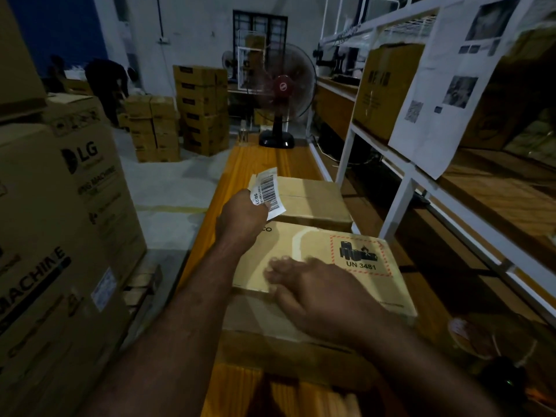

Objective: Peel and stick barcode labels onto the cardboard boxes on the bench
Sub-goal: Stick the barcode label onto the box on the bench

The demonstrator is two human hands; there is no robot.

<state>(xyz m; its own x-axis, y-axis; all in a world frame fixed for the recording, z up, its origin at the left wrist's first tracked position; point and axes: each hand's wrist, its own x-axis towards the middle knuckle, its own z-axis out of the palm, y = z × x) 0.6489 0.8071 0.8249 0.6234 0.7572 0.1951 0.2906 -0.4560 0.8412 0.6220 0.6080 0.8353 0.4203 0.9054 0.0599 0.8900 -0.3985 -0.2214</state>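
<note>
Glossy orange wood-grain bench (249,164) carries two matte cardboard boxes, end to end. The left hand (243,215) pinches curled white barcode labels (267,191) over the far box (313,200); the right hand (319,296) lies flat, fingers straight, on the near box (285,242).

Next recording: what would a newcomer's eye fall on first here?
The white barcode labels held up by the left hand, mid-frame over the far cardboard box. Below, the right hand lies flat on the near box beside its red-bordered UN 3481 sticker. A red-hubbed fan stands at the far end of the bench.
</note>
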